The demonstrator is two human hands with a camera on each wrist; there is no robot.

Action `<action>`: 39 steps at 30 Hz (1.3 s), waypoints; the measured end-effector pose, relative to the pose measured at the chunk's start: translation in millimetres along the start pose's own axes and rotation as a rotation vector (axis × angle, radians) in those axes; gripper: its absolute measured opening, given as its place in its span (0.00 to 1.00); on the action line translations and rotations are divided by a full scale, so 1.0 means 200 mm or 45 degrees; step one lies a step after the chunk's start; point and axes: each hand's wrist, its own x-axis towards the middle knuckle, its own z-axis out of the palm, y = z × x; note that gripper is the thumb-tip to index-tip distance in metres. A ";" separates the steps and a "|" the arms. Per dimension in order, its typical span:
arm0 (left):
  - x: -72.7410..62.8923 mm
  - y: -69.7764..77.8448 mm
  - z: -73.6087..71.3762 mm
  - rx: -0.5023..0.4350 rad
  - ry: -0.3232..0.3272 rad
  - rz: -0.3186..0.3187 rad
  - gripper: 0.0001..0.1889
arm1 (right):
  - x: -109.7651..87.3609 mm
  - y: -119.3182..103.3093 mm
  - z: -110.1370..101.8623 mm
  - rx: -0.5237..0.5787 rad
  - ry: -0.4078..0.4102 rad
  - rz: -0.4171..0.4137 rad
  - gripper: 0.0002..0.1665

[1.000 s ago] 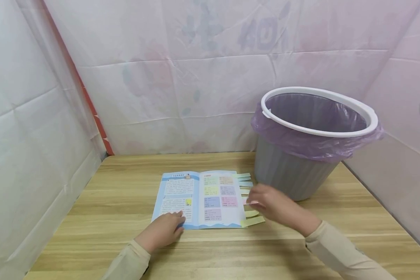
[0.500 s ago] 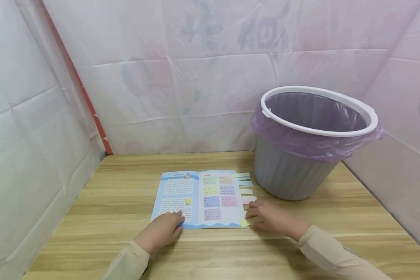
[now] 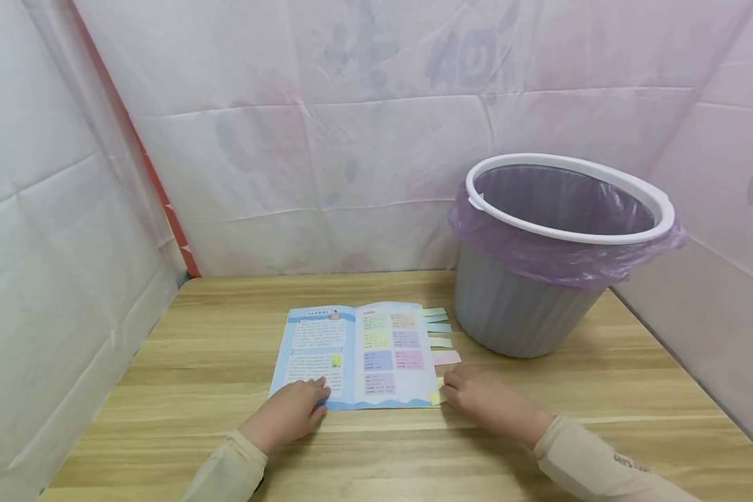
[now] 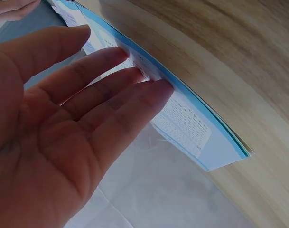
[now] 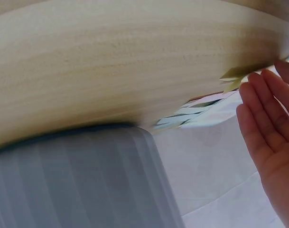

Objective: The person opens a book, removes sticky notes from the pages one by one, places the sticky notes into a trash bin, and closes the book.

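Note:
An open booklet [image 3: 355,362] with blue-bordered printed pages lies flat on the table. My left hand [image 3: 293,413] rests its fingertips on the lower part of the left page; in the left wrist view its fingers [image 4: 120,116] extend over that page. Paper sticky tabs in green, blue, cream, pink and yellow stick out from the right page's edge, among them a pink tab [image 3: 445,358]. At the lowest of them, by the bottom right corner, my right hand [image 3: 492,404] pinches a yellow sticky tab [image 3: 436,398]; thumb and fingers cover its outer end.
Behind my right hand stands a grey trash bin [image 3: 514,307] with a white rim ring and a purple liner bag [image 3: 539,261]. The wood-grain table [image 3: 226,314] meets pale fabric walls [image 3: 326,153] at the back and sides.
The right hand has come down from beside the pink tab to the lowest yellow tab, and its spread thumb and fingers have drawn together there. The left hand has stayed on the page.

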 end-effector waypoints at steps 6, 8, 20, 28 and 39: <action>0.00 0.00 0.00 -0.001 -0.004 -0.004 0.15 | 0.00 -0.03 -0.01 -0.212 -0.042 -0.044 0.11; 0.00 0.00 0.00 -0.001 -0.005 -0.010 0.15 | 0.00 -0.04 -0.01 -0.222 -0.057 -0.032 0.11; -0.01 0.01 0.00 0.012 -0.007 -0.022 0.15 | 0.00 -0.05 0.02 0.042 0.007 0.174 0.11; 0.00 0.00 0.00 0.009 -0.009 -0.023 0.15 | 0.03 -0.04 -0.01 0.436 -0.041 0.459 0.11; 0.00 0.00 0.00 0.016 -0.012 -0.020 0.15 | 0.05 0.01 -0.02 0.590 -0.065 0.374 0.09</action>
